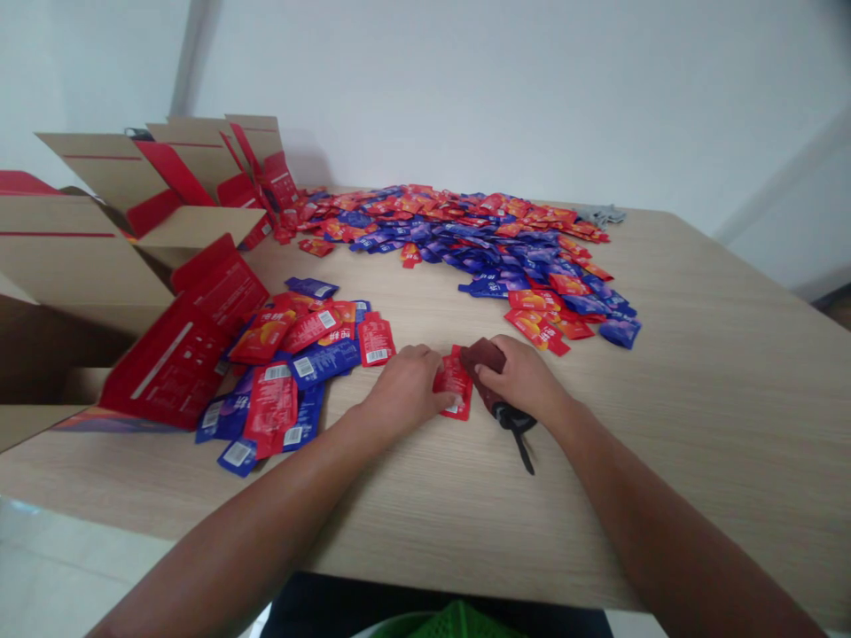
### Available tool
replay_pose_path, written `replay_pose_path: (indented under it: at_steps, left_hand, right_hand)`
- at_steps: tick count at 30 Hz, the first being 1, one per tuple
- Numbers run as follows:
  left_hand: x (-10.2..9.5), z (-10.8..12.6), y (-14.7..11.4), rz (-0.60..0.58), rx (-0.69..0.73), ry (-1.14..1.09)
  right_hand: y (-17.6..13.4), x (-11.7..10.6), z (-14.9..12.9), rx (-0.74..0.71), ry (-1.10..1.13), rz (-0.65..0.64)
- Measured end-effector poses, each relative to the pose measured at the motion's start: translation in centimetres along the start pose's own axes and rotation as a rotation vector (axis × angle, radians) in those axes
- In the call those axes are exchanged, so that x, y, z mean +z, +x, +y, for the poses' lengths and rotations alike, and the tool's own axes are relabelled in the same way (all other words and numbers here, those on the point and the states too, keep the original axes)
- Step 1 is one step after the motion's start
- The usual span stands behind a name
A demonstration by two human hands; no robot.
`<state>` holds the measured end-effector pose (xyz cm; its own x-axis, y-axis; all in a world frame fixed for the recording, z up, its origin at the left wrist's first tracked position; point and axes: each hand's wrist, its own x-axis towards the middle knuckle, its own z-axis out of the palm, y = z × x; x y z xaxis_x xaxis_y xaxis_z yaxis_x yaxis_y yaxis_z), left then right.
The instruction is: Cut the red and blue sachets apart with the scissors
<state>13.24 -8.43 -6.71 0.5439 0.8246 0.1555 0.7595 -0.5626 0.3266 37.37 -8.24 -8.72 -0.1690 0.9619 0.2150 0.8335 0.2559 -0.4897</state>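
In the middle of the table, my left hand (413, 383) holds a small red spouted pouch (456, 390) flat on the wood, its thumb across the lower edge. My right hand (522, 377) is closed round a dark maroon hand tool (485, 356) with a black end and a black strap. The tool's front end touches or overhangs the pouch's upper right side; which of the two I cannot tell. Left of my left hand lies a loose pile of red and blue pouches (325, 363), several with barcode labels facing up.
A long heap of red and blue pouches (465, 235) stretches along the back of the table (718, 399). Open red cardboard boxes (192, 341) stand at the left, flaps raised. A grey cloth-like item (602, 213) lies at the back right, near the wall.
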Motion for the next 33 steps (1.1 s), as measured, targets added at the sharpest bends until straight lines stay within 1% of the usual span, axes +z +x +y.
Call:
replay_pose_path:
  at_steps: [4, 7, 9, 12, 16, 18, 20, 23, 25, 27, 29, 30, 33]
  left_hand:
    - [0.0, 0.0, 0.1, -0.072, 0.04, -0.063]
    - [0.1, 0.0, 0.1, -0.084, 0.084, -0.091]
    - [0.3, -0.1, 0.1, -0.071, 0.11, -0.084]
    - [0.6, -0.1, 0.0, -0.049, 0.126, -0.083]
    - [0.4, -0.1, 0.1, -0.07, 0.133, -0.118]
    - [0.2, -0.1, 0.1, -0.088, 0.132, -0.136]
    - [0.1, 0.0, 0.2, -0.096, 0.125, -0.148]
    - [0.1, 0.0, 0.1, -0.108, 0.119, -0.156]
    - [0.1, -0.1, 0.1, -0.111, 0.122, -0.155]
    - [0.2, 0.0, 0.1, -0.109, 0.119, -0.146]
    - [0.2, 0.0, 0.1, -0.102, 0.111, -0.138]
    - [0.2, 0.0, 0.1, -0.102, 0.11, -0.137]
    - [0.0, 0.1, 0.1, -0.11, 0.117, -0.145]
  right_hand:
    - [-0.4, -0.4, -0.5, -0.078, 0.08, 0.003]
    - [-0.8, -0.6, -1.3, -0.179, 0.143, -0.065]
    - [-1.0, -0.6, -1.5, -0.209, 0.144, -0.102]
    - [-0.8, -0.3, -1.3, -0.167, 0.107, -0.074]
    - [0.0, 0.3, 0.0, 0.015, 0.031, 0.033]
    - [0.3, 0.5, 0.6, 0.06, 0.015, 0.064]
    - [0.3, 0.5, 0.8, 0.042, 0.021, 0.089]
    - [0.0, 0.1, 0.2, -0.079, 0.086, 0.088]
    - [-0.4, -0.2, -0.4, -0.17, 0.15, 0.038]
    - [-0.7, -0.3, -0.8, -0.224, 0.193, -0.031]
    - [-0.7, -0.2, -1.0, -0.227, 0.203, -0.071]
    - [-0.7, -0.1, -1.0, -0.21, 0.196, -0.07]
    - [-0.3, 0.2, -0.3, -0.104, 0.135, 0.002]
